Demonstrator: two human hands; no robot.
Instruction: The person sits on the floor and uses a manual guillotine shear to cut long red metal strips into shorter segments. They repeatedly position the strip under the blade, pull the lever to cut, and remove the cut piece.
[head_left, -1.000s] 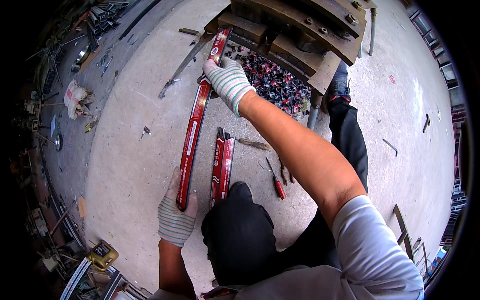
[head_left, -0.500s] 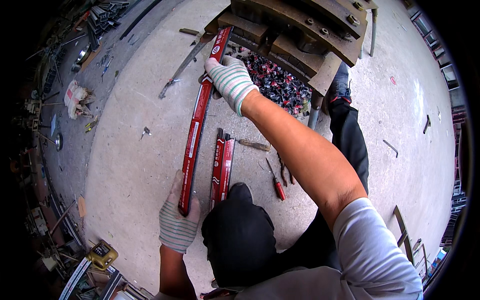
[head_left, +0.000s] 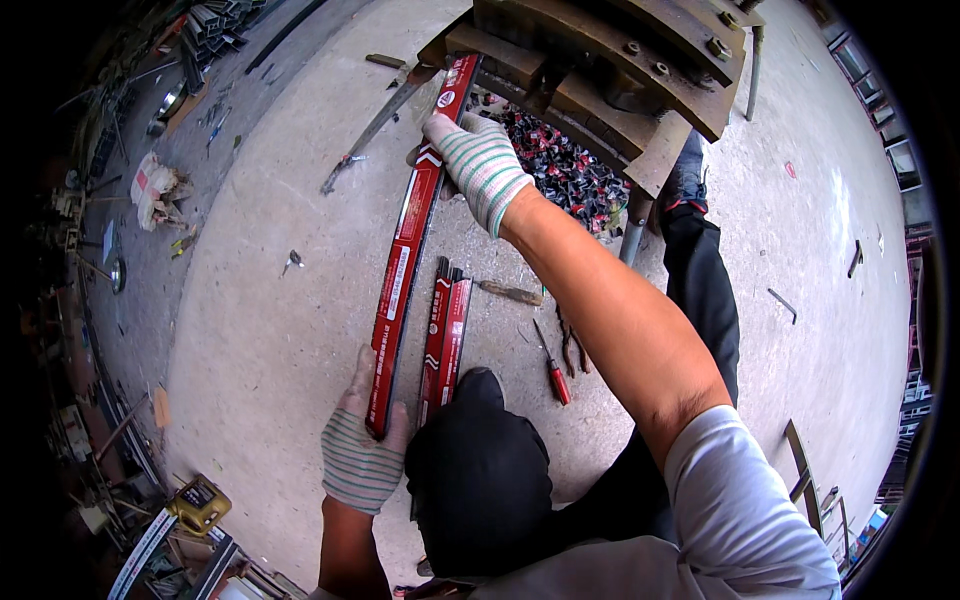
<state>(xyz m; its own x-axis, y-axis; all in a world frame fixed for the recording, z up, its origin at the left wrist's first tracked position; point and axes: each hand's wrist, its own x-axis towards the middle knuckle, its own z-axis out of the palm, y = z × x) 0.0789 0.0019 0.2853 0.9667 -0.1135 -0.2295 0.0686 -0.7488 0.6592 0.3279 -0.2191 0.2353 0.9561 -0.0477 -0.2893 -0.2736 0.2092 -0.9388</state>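
A long red profile strip (head_left: 410, 245) with white print and dark edges slants across the view, held in both hands. My left hand (head_left: 364, 455), in a white glove with green stripes, grips its near end. My right hand (head_left: 480, 165), gloved the same way, is closed round it near the far end, its fingertips partly hidden behind the strip. The strip's far tip reaches the edge of a heavy, rusty metal press (head_left: 600, 60). Shorter red strips (head_left: 445, 335) lean side by side near my knee.
Beneath the press lies a heap of red and black offcuts (head_left: 565, 165). A red-handled screwdriver (head_left: 557, 380), a wooden-handled tool (head_left: 512, 292) and pliers (head_left: 572, 345) lie on the floor. At lower left is a yellowish container (head_left: 200, 503); metal profiles (head_left: 208, 35) are stacked upper left.
Both hands and the long strip have shifted slightly to the right in the picture, the press and floor things a little too. Both grips look the same.
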